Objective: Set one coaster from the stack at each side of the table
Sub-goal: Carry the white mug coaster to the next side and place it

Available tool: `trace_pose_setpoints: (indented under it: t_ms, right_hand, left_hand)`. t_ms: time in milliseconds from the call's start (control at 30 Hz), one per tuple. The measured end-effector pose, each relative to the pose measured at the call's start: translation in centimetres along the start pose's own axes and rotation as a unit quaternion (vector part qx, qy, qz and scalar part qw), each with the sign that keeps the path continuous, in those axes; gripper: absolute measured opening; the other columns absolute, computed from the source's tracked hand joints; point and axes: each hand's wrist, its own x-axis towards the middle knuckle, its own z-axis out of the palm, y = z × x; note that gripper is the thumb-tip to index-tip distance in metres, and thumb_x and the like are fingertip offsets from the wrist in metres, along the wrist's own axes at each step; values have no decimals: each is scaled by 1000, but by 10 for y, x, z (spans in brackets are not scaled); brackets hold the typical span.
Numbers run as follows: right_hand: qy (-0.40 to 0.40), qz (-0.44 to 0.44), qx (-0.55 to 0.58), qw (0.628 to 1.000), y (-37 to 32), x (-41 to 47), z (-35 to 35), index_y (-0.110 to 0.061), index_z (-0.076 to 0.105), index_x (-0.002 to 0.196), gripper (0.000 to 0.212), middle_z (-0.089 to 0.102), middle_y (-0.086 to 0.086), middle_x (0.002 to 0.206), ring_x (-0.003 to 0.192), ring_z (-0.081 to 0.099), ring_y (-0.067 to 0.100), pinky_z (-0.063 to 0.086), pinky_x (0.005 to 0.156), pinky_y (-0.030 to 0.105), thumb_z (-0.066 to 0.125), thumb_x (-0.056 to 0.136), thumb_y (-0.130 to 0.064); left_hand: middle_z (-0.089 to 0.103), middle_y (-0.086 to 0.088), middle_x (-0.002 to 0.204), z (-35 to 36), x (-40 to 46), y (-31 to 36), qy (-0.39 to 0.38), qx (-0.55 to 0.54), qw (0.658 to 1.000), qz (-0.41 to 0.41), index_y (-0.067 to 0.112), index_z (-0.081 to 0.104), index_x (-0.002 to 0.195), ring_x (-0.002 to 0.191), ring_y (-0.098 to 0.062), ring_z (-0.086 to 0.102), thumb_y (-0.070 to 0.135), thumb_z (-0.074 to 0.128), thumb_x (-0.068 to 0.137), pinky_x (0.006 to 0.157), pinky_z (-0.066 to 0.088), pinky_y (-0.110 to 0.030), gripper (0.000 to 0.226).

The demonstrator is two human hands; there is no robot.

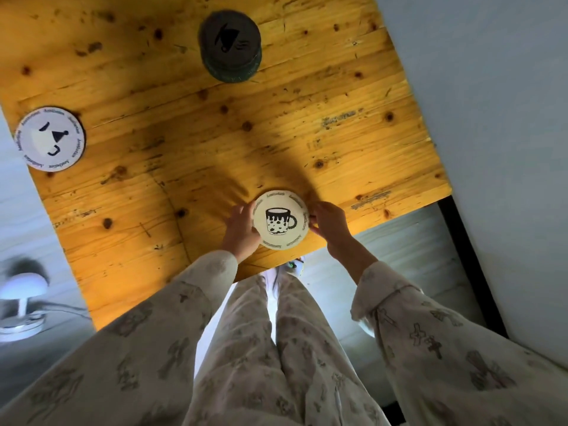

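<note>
Well left of the grip and a little beyond it, one coaster [50, 138] already lies flat at the left edge of the table [129, 241], so that side looks done. The left hand [241, 232] and right hand [330, 226] pinch a second coaster [281, 220] between them, fingertips on its opposite rims, the printed mug facing up. It sits at the near edge, just in front of the person; whether it is lying fully on the wood or a hair above it cannot be told from this angle. Straight beyond the grip, near the far edge, the stack [230, 46] stands in shadow, dark and several coasters thick, though I cannot count them.

By my reading two sides are served or nearly so, and the far and right sides remain: right of the grip the wood is bare to the corner.

The table is knotty, scuffed yellow pine. Left of the grip and below the tabletop, a small lamp [23, 298] sits on the pale floor, blurred. To the right a plain pale wall runs close to the table's edge, with a dark strip at its foot.
</note>
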Motion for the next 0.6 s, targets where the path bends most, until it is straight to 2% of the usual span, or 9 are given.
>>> trace_pose_setpoints:
  t_ms: [67, 133, 200, 267, 333, 433, 533, 600]
  right_hand:
    - [-8, -26, -39, 999, -10, 5, -4, 13, 56, 102, 33, 59, 38, 97, 81, 47, 23, 45, 92, 61, 48, 92, -18]
    - [-19, -46, -89, 995, -13, 9, -7, 9, 58, 107, 33, 60, 26, 96, 86, 49, 22, 47, 84, 46, 45, 93, -19]
    - [-39, -60, -133, 988, -10, 10, -8, 6, 57, 113, 35, 53, 12, 94, 88, 47, 21, 40, 80, 36, 40, 95, -20]
    - [-57, -75, -173, 980, -4, 8, -7, -2, 59, 106, 28, 51, 10, 94, 87, 46, 21, 38, 79, 34, 38, 96, -18]
    - [-68, -83, -204, 973, 3, 7, -5, -10, 54, 93, 17, 51, 12, 92, 85, 46, 23, 38, 77, 35, 38, 96, -15]
    - [-50, -80, -207, 974, 10, 8, -3, 8, 57, 93, 26, 52, 19, 84, 78, 44, 26, 36, 70, 36, 36, 94, -8]
    - [-44, -72, -202, 976, 13, 9, -2, 13, 57, 102, 30, 50, 19, 82, 77, 41, 25, 35, 68, 35, 36, 93, -7]
    - [-50, -71, -200, 976, 13, 8, -3, 13, 57, 99, 30, 49, 18, 82, 76, 39, 24, 34, 68, 34, 36, 93, -7]
  left_hand:
    - [37, -21, 138, 8, -18, -11, 11, -65, 998, -14, 7, 32, 136, 121, -35, 44, -13, 41, 80, 96, 43, -37, 60]
    - [39, -22, 135, 14, -32, -17, 21, -106, 993, -45, 6, 33, 135, 117, -34, 47, -13, 37, 82, 87, 40, -29, 57]
    - [38, -20, 136, 16, -34, -18, 33, -131, 989, -58, 8, 32, 135, 118, -32, 46, -13, 35, 82, 87, 39, -30, 57]
    - [36, -19, 136, 14, -28, -14, 45, -139, 988, -50, 10, 32, 136, 119, -30, 45, -9, 37, 83, 89, 41, -32, 57]
    - [35, -20, 136, 11, -17, -8, 42, -137, 989, -44, 10, 32, 136, 119, -30, 45, -6, 39, 83, 96, 42, -38, 56]
    - [35, -18, 140, 11, -7, -4, 15, -146, 987, -67, 11, 32, 137, 127, -32, 39, -7, 38, 80, 105, 37, -51, 60]
    - [37, -18, 140, 14, -10, -5, 30, -177, 981, -79, 12, 36, 134, 124, -30, 41, -7, 39, 80, 103, 40, -48, 57]
    - [40, -17, 137, 17, -15, -7, 23, -202, 977, -68, 13, 41, 130, 115, -24, 47, -5, 41, 81, 90, 47, -37, 52]
